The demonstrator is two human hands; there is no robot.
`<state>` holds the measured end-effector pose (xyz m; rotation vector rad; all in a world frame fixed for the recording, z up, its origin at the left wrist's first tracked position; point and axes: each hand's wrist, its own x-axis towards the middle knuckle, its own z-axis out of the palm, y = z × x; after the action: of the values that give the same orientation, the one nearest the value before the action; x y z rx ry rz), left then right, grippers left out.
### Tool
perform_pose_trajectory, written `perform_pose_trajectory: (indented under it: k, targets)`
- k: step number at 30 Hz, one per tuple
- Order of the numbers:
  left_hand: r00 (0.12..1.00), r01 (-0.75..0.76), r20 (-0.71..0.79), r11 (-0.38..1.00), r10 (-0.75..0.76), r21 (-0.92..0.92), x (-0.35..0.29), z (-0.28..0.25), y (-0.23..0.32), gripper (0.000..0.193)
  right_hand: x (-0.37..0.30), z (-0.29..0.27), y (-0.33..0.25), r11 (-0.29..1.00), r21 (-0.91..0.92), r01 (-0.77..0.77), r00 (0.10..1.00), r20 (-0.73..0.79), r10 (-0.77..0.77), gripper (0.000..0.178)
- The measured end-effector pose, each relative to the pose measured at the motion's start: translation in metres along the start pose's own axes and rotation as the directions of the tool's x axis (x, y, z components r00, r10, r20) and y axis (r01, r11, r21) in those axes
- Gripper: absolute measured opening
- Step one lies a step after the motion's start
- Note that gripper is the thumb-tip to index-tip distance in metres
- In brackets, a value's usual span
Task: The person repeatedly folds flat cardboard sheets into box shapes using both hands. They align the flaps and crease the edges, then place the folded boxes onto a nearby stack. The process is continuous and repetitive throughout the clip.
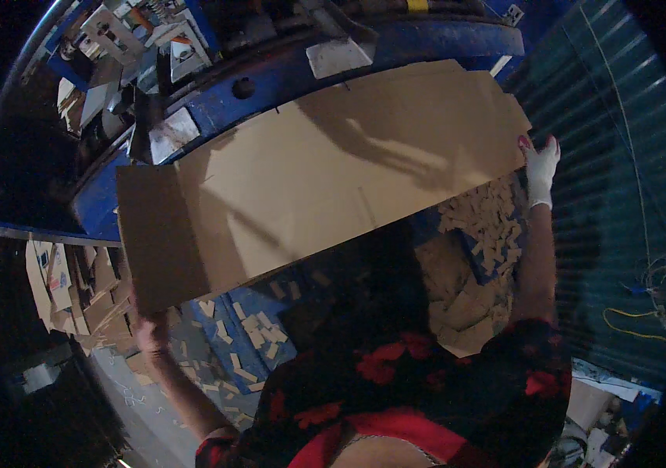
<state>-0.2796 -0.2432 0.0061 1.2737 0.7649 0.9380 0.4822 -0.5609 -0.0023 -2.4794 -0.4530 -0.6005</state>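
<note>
A long brown cardboard sheet (333,171) stretches across the view in front of me, its right end farther away than its left. Crease lines and short slots mark it. My left hand (152,331) grips its near left corner, fingers partly hidden by the board. On the far right, my right hand (540,168) in a white glove with reddish fingertips holds the sheet's right end. The sheet's far edge lies along the blue machine beam (271,87), close to two metal plates (341,56) fixed there.
Machine parts (142,47) fill the far left. Cardboard pieces (76,288) are piled at the left. Small cardboard offcuts (263,331) litter the floor, with a heap of offcuts (489,222) under the sheet's right side. A green corrugated wall (606,195) with a yellow cable (641,335) stands at right.
</note>
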Motion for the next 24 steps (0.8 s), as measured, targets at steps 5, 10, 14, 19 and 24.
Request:
perform_pose_trajectory:
  k: [5,10,14,19,24]
  targets:
    - [0.873,0.131,-0.442,0.972,-0.207,-0.196,0.015,0.049,-0.081,0.063,-0.076,0.048,0.023,0.503,0.691,-0.519,0.835,0.286,0.469,0.086]
    - [0.856,0.124,-0.401,0.883,-0.326,-0.453,-0.014,-0.001,-0.058,0.056,-0.132,0.019,-0.029,-0.12,0.688,-0.716,0.634,0.712,0.303,0.062]
    - [0.845,0.18,-0.493,0.978,-0.208,-0.103,-0.042,0.002,-0.023,0.051,-0.159,-0.01,-0.043,0.183,0.815,-0.55,0.828,0.504,0.247,0.056]
    - [0.893,0.191,-0.447,0.86,0.047,0.473,-0.051,0.034,-0.022,0.037,-0.169,-0.059,-0.109,0.549,0.752,-0.363,0.926,0.357,0.123,0.05]
    - [0.997,-0.083,0.06,0.643,0.058,0.761,-0.038,0.082,-0.054,0.049,-0.219,-0.061,-0.174,0.483,0.596,0.642,0.479,0.181,-0.859,0.059]
